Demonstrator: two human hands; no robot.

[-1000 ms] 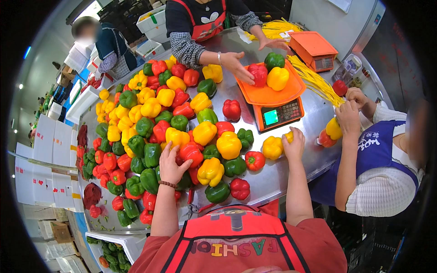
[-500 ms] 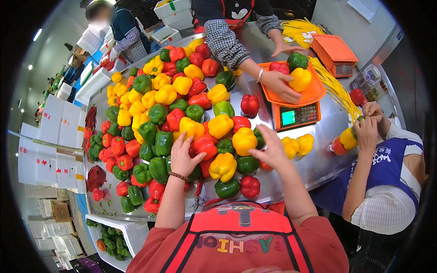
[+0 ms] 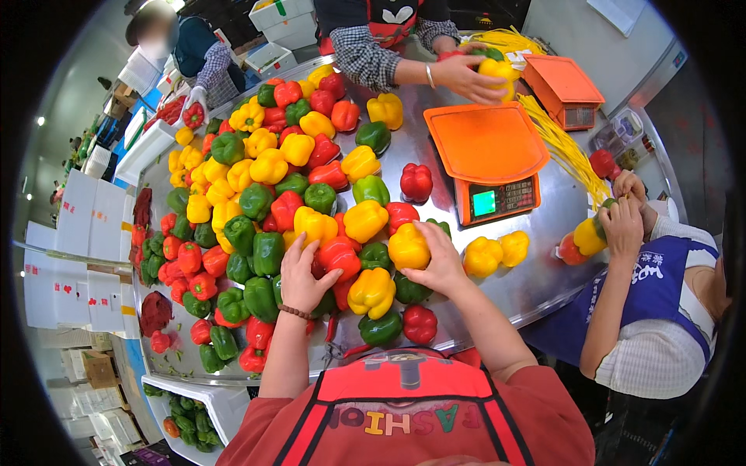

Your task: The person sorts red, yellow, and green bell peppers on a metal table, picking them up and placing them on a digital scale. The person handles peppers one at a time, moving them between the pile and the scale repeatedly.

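Observation:
My left hand rests at the near edge of the pepper pile, its fingers apart and its thumb against a red bell pepper. My right hand is closed round a yellow bell pepper, fingers on its far side and thumb on its near side. Between my hands sits another yellow bell pepper. Closer to me lie a dark green bell pepper and a red one.
An orange scale stands right of the pile on the metal table. Across the table, a person's hands hold peppers. At right, another person's hands handle stacked peppers. Yellow ties lie behind the scale. A white box holds green peppers.
My right hand has come down and left onto the yellow pepper; my left hand has shifted slightly lower. The person across has lifted the peppers off the orange scale.

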